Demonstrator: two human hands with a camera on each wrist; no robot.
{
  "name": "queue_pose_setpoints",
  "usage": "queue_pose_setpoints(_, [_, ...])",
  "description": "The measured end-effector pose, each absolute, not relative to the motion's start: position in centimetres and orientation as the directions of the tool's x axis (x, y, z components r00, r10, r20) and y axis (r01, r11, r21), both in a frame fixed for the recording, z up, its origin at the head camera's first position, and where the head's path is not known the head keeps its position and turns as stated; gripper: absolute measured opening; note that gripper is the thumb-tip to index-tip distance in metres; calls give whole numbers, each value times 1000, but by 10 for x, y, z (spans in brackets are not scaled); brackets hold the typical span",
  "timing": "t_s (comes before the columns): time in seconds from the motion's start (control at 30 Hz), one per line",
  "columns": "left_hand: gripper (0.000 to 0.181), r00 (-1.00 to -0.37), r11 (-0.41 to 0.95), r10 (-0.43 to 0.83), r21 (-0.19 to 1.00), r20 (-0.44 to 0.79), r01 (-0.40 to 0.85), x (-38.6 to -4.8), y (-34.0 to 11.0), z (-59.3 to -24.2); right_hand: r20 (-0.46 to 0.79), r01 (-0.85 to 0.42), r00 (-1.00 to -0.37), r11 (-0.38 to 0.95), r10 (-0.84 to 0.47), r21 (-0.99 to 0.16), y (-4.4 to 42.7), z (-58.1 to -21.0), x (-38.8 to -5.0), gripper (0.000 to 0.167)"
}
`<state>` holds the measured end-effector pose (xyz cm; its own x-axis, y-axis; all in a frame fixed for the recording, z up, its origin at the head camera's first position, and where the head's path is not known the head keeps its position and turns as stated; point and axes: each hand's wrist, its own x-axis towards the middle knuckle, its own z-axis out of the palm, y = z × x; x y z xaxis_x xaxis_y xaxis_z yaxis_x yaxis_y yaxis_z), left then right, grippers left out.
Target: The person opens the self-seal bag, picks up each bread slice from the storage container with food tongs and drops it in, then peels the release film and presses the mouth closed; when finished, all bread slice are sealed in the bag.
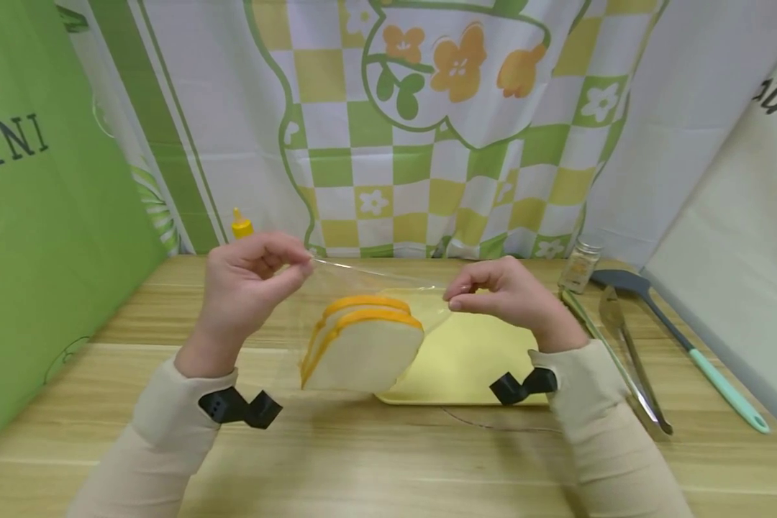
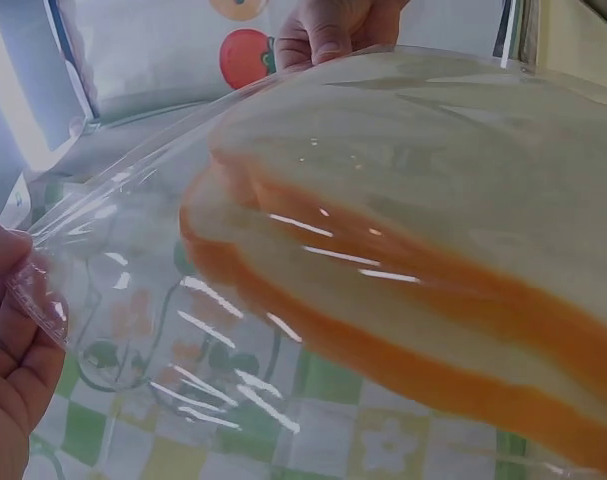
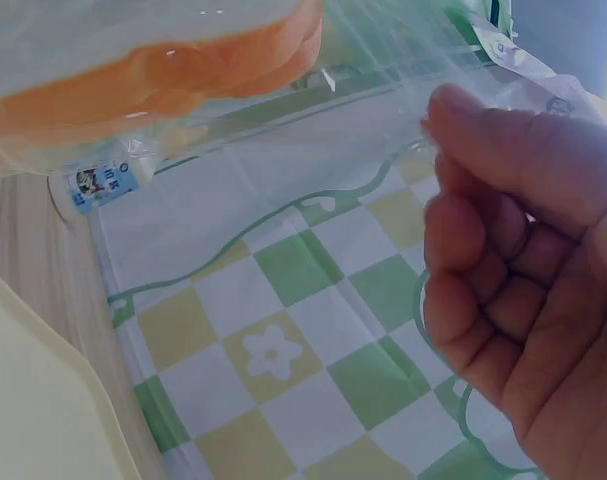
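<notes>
Two white bread slices [image 1: 369,356] with orange-brown crusts lie inside a clear plastic bag [image 2: 113,290], held up above the wooden table. My left hand [image 1: 242,295] pinches the bag's upper left corner between thumb and index finger. On the other side, my right hand [image 1: 508,298] pinches the bag's right edge, thumb against index finger. Film stretches between both hands, and the slices hang tilted below it. Seen from the right wrist, the other fingers of the right hand [image 3: 528,270] are curled in.
Behind the bag lies a pale yellow tray [image 1: 479,374]. To the right are metal tongs [image 1: 631,360], a turner [image 1: 686,334] with a mint handle and a glass jar [image 1: 580,266]. A yellow-topped bottle [image 1: 242,225] stands behind my left hand. A thin reddish strand [image 1: 492,427] lies in front.
</notes>
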<state>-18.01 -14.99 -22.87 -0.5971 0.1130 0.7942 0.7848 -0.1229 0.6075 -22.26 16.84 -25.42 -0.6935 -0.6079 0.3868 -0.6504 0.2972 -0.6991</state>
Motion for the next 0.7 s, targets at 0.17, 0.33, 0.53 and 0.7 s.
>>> queue_pose_setpoints(0.17, [26,-620,-118,105,629,778,768,-179,-148,-231,438,-657,-625,133,-646,-742,176,-261,-226,9])
queue_pose_setpoints(0.33, [36,-652,-81,95,658,752,748,-181,-144,-232,441,-658,-575,69,-689,-750,181,-266,-229,20])
queue_pose_setpoints(0.53, [37,-663,-66,114,672,740,738,-184,-140,-233,396,-627,-561,61,-727,-776,183,-267,-231,24])
queue_pose_setpoints(0.7, [35,-665,-14,158,675,730,738,-185,-135,-231,363,-638,-568,117,-739,-761,178,-258,-230,26])
